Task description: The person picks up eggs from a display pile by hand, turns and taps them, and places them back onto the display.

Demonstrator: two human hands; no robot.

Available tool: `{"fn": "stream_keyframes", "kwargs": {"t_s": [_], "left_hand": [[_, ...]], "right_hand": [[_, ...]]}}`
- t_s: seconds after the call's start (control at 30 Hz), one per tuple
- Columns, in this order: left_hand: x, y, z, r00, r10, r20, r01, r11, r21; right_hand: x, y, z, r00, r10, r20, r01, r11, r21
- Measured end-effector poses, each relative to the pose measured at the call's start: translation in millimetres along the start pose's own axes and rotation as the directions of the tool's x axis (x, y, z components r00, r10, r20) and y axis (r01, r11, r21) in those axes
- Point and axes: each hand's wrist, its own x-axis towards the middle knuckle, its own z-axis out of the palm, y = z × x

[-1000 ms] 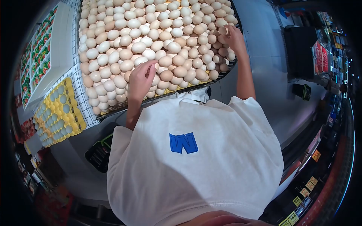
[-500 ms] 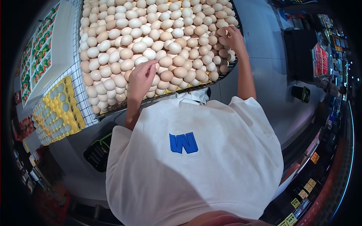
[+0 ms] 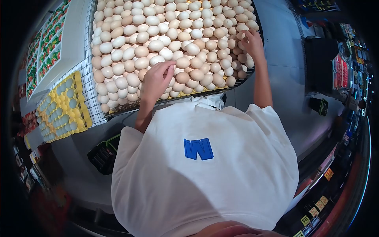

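Note:
A broad bed of brown and cream eggs (image 3: 156, 45) fills the display stand at the top of the head view. Over its near part, left of the middle, is my left hand (image 3: 158, 80), thumb and fingertips close together beside several eggs; whatever lies between them is hidden. My right hand (image 3: 252, 44) reaches to the right edge of the display, its fingers curled around a pale egg (image 3: 240, 36) there. The display's dark rim (image 3: 258, 23) passes close beside that hand.
Yellow trays (image 3: 82, 103) with bluish eggs stand on white tiles at the left. A black basket (image 3: 103, 155) is on the floor at lower left, another (image 3: 318, 106) at right. Shelves with price tags (image 3: 319, 205) line the lower right.
The whole view has shifted, so the display and both hands appear slightly further right. Both hands keep nearly the same places over the eggs, with small changes in their fingers.

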Motion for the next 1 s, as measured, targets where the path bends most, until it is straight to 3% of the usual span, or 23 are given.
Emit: {"fn": "stream_keyframes", "kwargs": {"t_s": [0.03,0.1,0.23,0.3,0.37,0.4,0.47,0.57,0.7,0.83,0.93,1.0], "left_hand": [[-0.4,0.7,0.6,0.999,0.030,-0.012,-0.030,0.999,0.011],[-1.2,0.6,1.5,1.000,0.021,-0.014,-0.020,1.000,0.003],[-2.8,2.5,3.6,1.000,-0.008,0.017,0.008,1.000,0.018],[-3.3,-0.2,6.0,0.997,0.083,0.001,-0.083,0.997,0.012],[-4.1,0.7,5.9,0.996,0.086,0.009,-0.086,0.996,0.010],[-4.2,1.3,5.5,0.996,0.092,0.013,-0.092,0.996,0.005],[-6.0,1.4,5.0,0.995,0.098,0.008,-0.098,0.995,0.004],[-8.6,-1.3,3.9,0.995,0.095,-0.005,-0.095,0.995,0.009],[-11.3,1.7,-0.2,1.000,0.019,-0.005,-0.019,1.000,0.007],[-9.3,-3.2,1.4,0.996,0.089,-0.025,-0.089,0.996,0.000],[-7.3,-0.9,2.5,0.999,0.028,0.026,-0.028,1.000,0.002],[-7.9,-0.7,4.5,0.999,0.034,0.035,-0.034,0.999,-0.015]], "right_hand": [[1.0,-5.3,-1.3,0.998,-0.046,-0.031,0.042,0.993,-0.108],[6.2,-20.6,7.6,0.992,-0.085,-0.090,0.071,0.986,-0.149],[15.7,-105.5,21.3,0.982,-0.170,-0.088,0.187,0.947,0.260],[19.5,-147.4,40.5,0.953,-0.275,-0.131,0.304,0.851,0.427],[27.4,-179.9,59.3,0.927,-0.362,-0.098,0.361,0.791,0.494],[30.9,-194.4,63.6,0.927,-0.361,-0.099,0.360,0.789,0.498],[37.4,-219.5,68.0,0.903,-0.424,0.063,0.330,0.783,0.527],[43.6,-232.9,93.7,0.856,-0.503,0.116,0.392,0.779,0.490],[43.9,-234.4,97.5,0.833,-0.552,0.045,0.468,0.745,0.476],[45.0,-234.0,98.4,0.831,-0.556,0.036,0.472,0.737,0.484],[41.3,-227.5,86.1,0.900,-0.423,0.104,0.245,0.688,0.684],[32.5,-216.8,76.0,0.941,-0.332,0.069,0.180,0.663,0.727]]}}
